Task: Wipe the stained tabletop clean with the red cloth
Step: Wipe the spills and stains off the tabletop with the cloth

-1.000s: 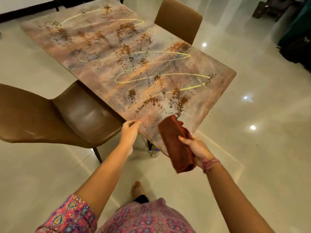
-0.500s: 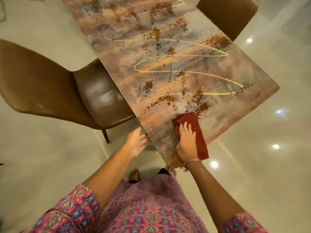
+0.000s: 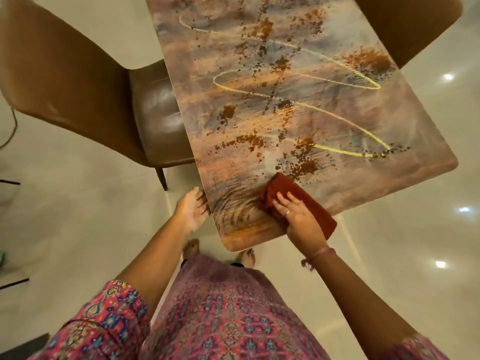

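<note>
Brown chairs (image 3: 85, 100) flank the stained tabletop (image 3: 298, 105). Right hand (image 3: 298, 216) fingers, spread flat, press the red cloth (image 3: 293, 196) at its near corner; left hand (image 3: 192, 209), open and empty, rests at its edge.

right hand (image 3: 298, 216) flat on red cloth (image 3: 298, 201) | tabletop (image 3: 285, 105) stained | left hand (image 3: 193, 210) at table edge

Long stained brown counter (image 3: 324, 193): far end cut off by the top edge. Folded red cloth (image 3: 291, 189): middle hidden under the flat right hand (image 3: 298, 216). Brown padded chair (image 3: 78, 94): seat partly hidden beneath the counter. Second brown chair (image 3: 405, 24): only the backrest visible, cropped at top. Bare feet (image 3: 191, 249): partly hidden by the patterned pink dress (image 3: 228, 313).
</note>
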Demonstrator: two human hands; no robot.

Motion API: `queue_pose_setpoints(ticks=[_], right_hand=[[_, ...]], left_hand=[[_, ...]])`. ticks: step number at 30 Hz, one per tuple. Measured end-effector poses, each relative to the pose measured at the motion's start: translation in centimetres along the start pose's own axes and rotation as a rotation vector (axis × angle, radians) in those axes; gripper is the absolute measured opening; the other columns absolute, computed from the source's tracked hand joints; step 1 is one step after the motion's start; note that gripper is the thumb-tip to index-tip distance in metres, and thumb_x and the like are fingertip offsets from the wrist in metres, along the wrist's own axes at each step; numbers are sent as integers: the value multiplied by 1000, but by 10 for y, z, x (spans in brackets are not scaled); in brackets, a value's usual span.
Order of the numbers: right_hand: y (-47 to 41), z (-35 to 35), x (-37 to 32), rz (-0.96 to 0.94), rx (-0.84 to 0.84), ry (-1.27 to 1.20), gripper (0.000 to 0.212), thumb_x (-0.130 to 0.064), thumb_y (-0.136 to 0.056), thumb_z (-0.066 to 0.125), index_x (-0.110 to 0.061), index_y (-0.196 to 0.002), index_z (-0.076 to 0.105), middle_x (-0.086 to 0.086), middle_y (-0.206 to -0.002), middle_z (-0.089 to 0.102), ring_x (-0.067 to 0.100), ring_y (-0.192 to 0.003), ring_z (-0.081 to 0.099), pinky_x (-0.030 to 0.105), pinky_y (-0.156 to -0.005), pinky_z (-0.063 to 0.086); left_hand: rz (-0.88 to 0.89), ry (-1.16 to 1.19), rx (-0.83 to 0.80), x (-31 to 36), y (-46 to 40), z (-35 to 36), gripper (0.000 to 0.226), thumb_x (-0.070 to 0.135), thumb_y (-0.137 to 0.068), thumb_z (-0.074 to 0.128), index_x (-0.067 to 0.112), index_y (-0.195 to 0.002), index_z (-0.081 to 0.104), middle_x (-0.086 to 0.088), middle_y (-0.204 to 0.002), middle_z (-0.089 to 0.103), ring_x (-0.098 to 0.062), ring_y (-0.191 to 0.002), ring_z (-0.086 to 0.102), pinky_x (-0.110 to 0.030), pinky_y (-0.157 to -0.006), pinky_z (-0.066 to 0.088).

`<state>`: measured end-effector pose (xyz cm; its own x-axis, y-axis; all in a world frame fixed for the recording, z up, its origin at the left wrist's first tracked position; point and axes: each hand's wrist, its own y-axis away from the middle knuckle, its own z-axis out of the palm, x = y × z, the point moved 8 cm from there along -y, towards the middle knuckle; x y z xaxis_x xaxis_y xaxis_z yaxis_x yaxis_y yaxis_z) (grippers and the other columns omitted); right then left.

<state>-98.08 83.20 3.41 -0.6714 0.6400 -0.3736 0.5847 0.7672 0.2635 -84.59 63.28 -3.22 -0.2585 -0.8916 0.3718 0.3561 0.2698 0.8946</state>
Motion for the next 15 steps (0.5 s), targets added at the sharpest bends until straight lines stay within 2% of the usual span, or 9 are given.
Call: queue_pose_setpoints(ticks=[2, 4, 7, 10, 12, 15], right_hand=[[-20, 0, -5, 84, 51, -5, 65, 7, -83, 46, -14, -144, 38, 7, -153, 30, 28, -145, 18, 43, -117, 14], [-26, 13, -28, 116, 41, -23, 67, 4, -82, 45, -15, -146, 35, 6, -155, 25, 29, -145, 15, 46, -115, 12], [-5, 52, -87, -146, -124, -3, 63, -3, -88, 44, -18, -148, 29, 3, -158, 19, 27, -146, 10, 46, -116, 9], [30, 66, -95, -281, -233, 40, 56, -14, -96, 42, -23, -149, 25, -4, -158, 16, 19, -147, 4, 39, -118, 3], [35, 54, -77, -296, -255, 10, 59, -4, -92, 41, -24, -147, 31, -5, -157, 21, 17, -147, 9, 35, -118, 6], [1, 25, -52, -240, -187, -33, 71, 11, -79, 44, -20, -143, 40, -1, -153, 31, 18, -145, 18, 33, -117, 11]], left_hand=[[-28, 33, -11, -10, 0, -4, 31, 32, -102, 37, 10, -108, 57, -4, -106, 59, -18, -92, 59, -30, -85, 46], [-26, 57, -19, -15, 1, -6, 30, 32, -102, 36, 12, -96, 59, -4, -97, 61, -16, -85, 59, -28, -76, 49], [-11, 48, -34, -13, 3, -4, 33, 32, -102, 34, 14, -91, 59, -2, -92, 61, -15, -81, 58, -26, -73, 47], [-47, 41, -55, -12, 6, -1, 33, 31, -102, 33, 14, -90, 59, -2, -92, 62, -15, -81, 59, -26, -69, 47], [-65, 75, -68, -11, 7, 1, 33, 29, -102, 33, 13, -89, 58, -4, -92, 63, -16, -81, 60, -28, -68, 49], [-71, 77, -85, -9, 7, -1, 33, 29, -102, 33, 11, -92, 59, -5, -93, 64, -17, -85, 61, -28, -70, 50]])
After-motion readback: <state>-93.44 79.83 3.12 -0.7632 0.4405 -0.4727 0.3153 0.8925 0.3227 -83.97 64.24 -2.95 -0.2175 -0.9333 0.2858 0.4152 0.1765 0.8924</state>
